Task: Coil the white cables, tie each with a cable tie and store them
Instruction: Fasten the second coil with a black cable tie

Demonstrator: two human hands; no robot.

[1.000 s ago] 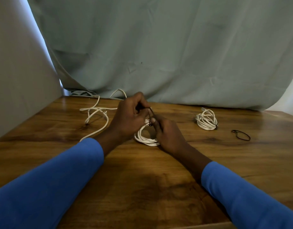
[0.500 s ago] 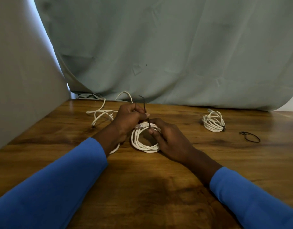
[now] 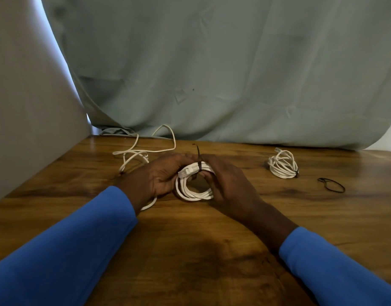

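Loose cable (image 3: 132,154) sprawls far left. Left hand (image 3: 159,176) grips the white coil (image 3: 193,191) mid-table (image 3: 190,239) — black cable tie (image 3: 198,165) wrapped round its top — right hand (image 3: 228,184) fingers curled round its other side. Tied coil (image 3: 282,166) and spare tie (image 3: 331,184) lie right.

A pale green curtain (image 3: 234,74) (creased) hangs behind the wooden table (image 3: 190,250), beside a grey panel (image 3: 24,129).

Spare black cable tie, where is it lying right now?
In the head view, the spare black cable tie lies on the wooden table at the right, just right of the tied white coil.
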